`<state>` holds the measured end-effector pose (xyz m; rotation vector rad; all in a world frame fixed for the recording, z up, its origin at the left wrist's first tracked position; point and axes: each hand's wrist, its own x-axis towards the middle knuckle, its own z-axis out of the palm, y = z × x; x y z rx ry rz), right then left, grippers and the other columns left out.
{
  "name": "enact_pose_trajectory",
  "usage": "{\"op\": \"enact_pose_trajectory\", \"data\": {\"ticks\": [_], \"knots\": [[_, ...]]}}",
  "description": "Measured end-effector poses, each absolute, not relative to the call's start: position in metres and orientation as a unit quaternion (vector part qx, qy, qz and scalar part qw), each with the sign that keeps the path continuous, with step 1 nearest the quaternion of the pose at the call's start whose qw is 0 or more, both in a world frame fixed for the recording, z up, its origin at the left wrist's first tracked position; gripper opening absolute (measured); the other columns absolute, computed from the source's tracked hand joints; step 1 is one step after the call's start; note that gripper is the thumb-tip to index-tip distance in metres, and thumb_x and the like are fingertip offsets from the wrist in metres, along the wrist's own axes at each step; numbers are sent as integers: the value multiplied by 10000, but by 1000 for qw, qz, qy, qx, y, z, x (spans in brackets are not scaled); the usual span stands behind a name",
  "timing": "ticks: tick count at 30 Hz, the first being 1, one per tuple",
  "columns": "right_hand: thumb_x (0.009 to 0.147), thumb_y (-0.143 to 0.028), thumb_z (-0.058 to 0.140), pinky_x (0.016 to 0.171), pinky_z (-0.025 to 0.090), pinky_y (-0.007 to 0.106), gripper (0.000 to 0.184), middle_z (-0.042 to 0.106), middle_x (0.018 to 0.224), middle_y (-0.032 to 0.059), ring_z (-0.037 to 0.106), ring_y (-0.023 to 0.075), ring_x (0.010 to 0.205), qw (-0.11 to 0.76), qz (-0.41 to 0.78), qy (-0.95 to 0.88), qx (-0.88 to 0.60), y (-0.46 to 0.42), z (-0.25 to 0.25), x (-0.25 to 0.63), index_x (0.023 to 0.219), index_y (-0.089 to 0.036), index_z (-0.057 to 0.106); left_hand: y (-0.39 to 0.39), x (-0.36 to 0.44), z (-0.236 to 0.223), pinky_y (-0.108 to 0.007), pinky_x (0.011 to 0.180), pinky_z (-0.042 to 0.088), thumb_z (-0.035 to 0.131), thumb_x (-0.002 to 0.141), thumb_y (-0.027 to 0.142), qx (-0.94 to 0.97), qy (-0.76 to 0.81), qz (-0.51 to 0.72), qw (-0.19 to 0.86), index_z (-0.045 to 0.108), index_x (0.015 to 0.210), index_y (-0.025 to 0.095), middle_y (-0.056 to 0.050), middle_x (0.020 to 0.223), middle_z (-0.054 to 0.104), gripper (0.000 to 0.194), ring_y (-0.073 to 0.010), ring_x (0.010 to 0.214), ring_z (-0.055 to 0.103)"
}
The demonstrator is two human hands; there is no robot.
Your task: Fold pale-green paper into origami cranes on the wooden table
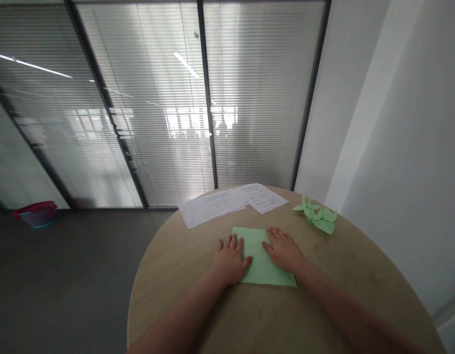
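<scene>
Both hands, left [230,258] and right [283,250], flat and open on green paper [262,268], folded shapes [318,216] at 2 o'clock.

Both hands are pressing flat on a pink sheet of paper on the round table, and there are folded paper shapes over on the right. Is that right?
Not quite. The sheet of paper is light green, not pink, as the head view shows. The rest holds: the left hand and right hand lie flat on it on the round table, with folded paper shapes on the right.
</scene>
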<state>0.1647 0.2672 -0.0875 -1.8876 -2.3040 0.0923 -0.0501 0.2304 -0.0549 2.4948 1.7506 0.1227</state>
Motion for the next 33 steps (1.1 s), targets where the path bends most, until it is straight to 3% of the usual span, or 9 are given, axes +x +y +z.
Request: {"op": "enact_pose_trajectory", "data": {"ticks": [4, 9, 18, 24, 29, 33], "knots": [[1003, -473, 290, 1192, 163, 536, 681, 311, 1604, 168, 263, 344, 1482, 87, 16, -762, -642, 266, -90, 166, 1545, -62, 332, 237, -48, -53, -586, 1212, 123, 348, 955, 460, 784, 617, 61, 20, 350, 1517, 28, -244, 1598, 286, 709, -382, 1499, 224], [996, -455, 305, 1184, 189, 548, 655, 342, 1589, 168, 286, 348, 1476, 92, 6, -767, -635, 266, -95, 159, 1525, -78, 384, 249, -27, -62, -422, 1237, 198, 300, 941, 265, 828, 549, 101, 50, 353, 1526, 61, -159, 1607, 322, 621, -278, 1507, 247], [990, -470, 313, 1165, 223, 586, 630, 357, 1587, 130, 303, 341, 1473, 98, -10, -756, -647, 271, -102, 163, 1515, -137, 419, 256, -35, -70, -532, 1232, 150, 269, 958, 570, 830, 543, 107, 69, 352, 1540, 117, -179, 1612, 290, 743, -321, 1512, 221], [993, -439, 323, 1127, 230, 651, 610, 369, 1579, 138, 326, 366, 1454, 96, -38, -719, -687, 273, -106, 176, 1512, -133, 419, 255, -43, -71, -541, 1228, 137, 280, 933, 633, 815, 566, 108, 60, 327, 1549, 111, -195, 1617, 267, 809, -333, 1518, 190], [994, -401, 341, 1183, 187, 572, 596, 324, 1601, 124, 268, 340, 1489, 125, -77, -741, -656, 262, -93, 171, 1518, -127, 413, 254, -47, -75, -561, 1223, 130, 269, 932, 648, 810, 573, 110, 53, 330, 1549, 117, -199, 1617, 265, 816, -343, 1516, 193], [1007, -502, 279, 1215, 184, 504, 673, 268, 1622, 102, 234, 302, 1508, 104, 4, -811, -576, 241, -88, 147, 1550, -109, 340, 247, -62, -75, -574, 1215, 135, 265, 938, 643, 809, 577, 106, 46, 331, 1548, 120, -203, 1615, 269, 806, -348, 1513, 200]]}}
